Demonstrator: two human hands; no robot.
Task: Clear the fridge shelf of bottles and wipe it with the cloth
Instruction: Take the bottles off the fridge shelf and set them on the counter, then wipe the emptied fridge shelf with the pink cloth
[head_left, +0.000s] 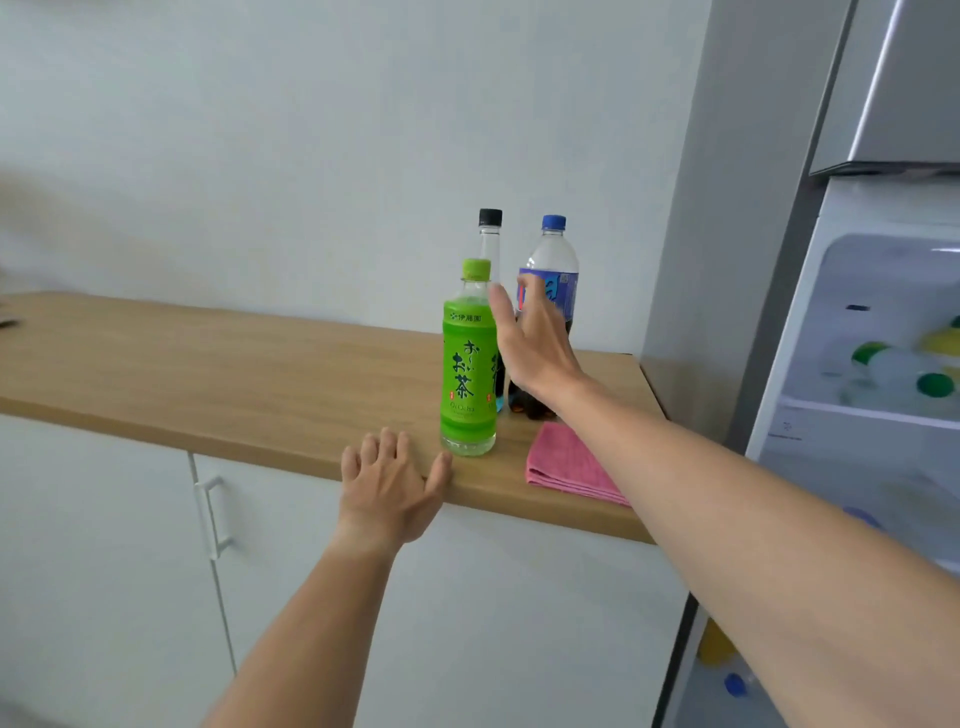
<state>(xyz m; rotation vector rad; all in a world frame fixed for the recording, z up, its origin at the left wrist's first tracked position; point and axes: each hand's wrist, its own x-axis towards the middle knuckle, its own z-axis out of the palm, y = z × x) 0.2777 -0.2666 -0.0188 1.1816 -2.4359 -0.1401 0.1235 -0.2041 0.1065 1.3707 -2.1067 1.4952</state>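
The green tea bottle (468, 358) stands upright near the front edge of the wooden bench (218, 374). Just behind it stand a black-capped bottle (490, 234) and a blue-capped bottle (551, 270); the pink cloth (563, 465) lies folded beside it. The right hand (535, 348) hovers beside the green bottle, fingers spread, holding nothing. The left hand (387, 486) rests (fingers splayed, empty) on the bench edge near the bottle's base.
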